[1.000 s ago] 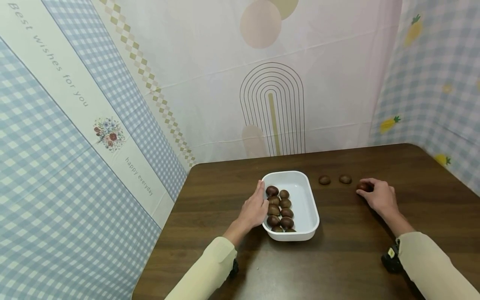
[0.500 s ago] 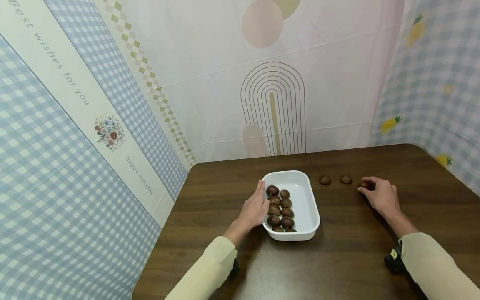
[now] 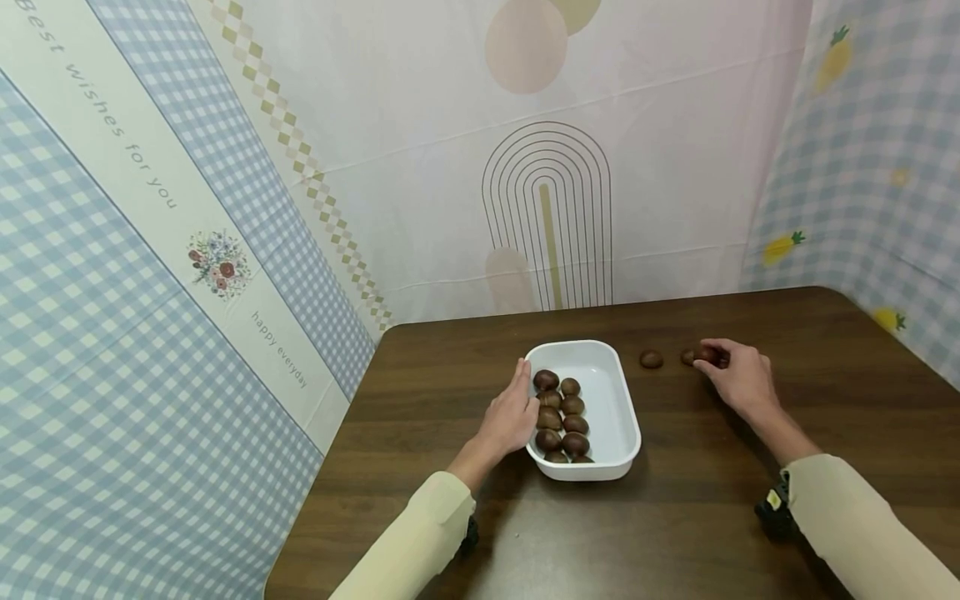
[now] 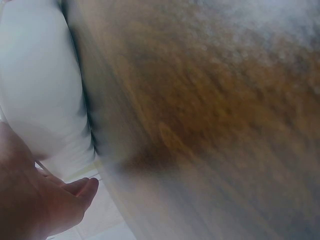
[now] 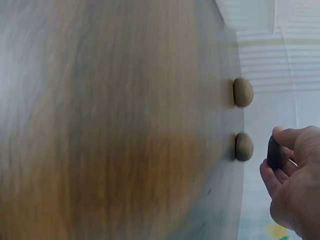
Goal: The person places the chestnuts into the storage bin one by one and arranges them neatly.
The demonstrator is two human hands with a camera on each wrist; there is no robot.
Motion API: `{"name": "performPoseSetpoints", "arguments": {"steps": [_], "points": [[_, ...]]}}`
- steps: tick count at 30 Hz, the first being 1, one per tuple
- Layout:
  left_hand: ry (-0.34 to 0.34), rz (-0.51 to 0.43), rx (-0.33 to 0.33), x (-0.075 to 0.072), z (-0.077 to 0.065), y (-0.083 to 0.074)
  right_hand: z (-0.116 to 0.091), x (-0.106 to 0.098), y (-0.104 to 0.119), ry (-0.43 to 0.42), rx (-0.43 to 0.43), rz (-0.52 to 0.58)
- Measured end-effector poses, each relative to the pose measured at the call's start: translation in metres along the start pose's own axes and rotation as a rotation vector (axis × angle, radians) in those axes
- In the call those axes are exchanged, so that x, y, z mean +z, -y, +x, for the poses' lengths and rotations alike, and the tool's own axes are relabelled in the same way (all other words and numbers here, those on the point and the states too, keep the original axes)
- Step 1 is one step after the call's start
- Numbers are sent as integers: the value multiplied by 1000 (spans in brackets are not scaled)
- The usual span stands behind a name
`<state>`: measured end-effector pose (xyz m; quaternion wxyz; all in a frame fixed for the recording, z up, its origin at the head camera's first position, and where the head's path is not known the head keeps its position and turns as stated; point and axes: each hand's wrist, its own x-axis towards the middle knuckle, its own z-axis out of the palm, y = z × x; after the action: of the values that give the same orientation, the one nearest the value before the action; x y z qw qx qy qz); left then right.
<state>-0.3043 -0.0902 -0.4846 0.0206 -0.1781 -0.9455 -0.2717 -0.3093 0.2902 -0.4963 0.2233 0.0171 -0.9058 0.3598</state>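
Observation:
In the head view my left hand (image 3: 512, 417) holds the left side of a white rectangular dish (image 3: 622, 412), with a digit over the rim. Several chestnuts (image 3: 575, 444) lie in two rows along that side of the dish. The left wrist view shows my left hand (image 4: 47, 200) against the dish's outer wall (image 4: 42, 80). Between thumb and fingers, my right hand (image 3: 746, 379) pinches a chestnut (image 5: 275, 152), raised off the table. One chestnut (image 3: 687, 357) sits just left of that hand, partly hidden by the held one. Farther left on the table is another chestnut (image 3: 651, 359).
The dark wooden table (image 3: 675, 517) meets a pale patterned cloth (image 3: 420, 208) at its back edge. A blue checked cloth (image 3: 97, 400) hangs on the left. The right half of the dish shows its bare white floor.
The right hand has lifted its chestnut off the table and moved left, over beside the middle chestnut. My left hand and the dish stay in place.

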Motion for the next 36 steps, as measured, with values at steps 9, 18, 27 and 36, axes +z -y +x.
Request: {"name": "performPoseSetpoints", "arguments": {"steps": [9,18,27,36], "points": [[-2,0,11,0,0,0,-1,7,27,4,-46,63],[5,-1,4,0,0,1,-8,14,56,20,-161,152],[5,5,9,-1,0,1,-18,22,88,64,-234,224],[7,1,5,-1,1,1,-28,32,109,188,-293,213]]}}
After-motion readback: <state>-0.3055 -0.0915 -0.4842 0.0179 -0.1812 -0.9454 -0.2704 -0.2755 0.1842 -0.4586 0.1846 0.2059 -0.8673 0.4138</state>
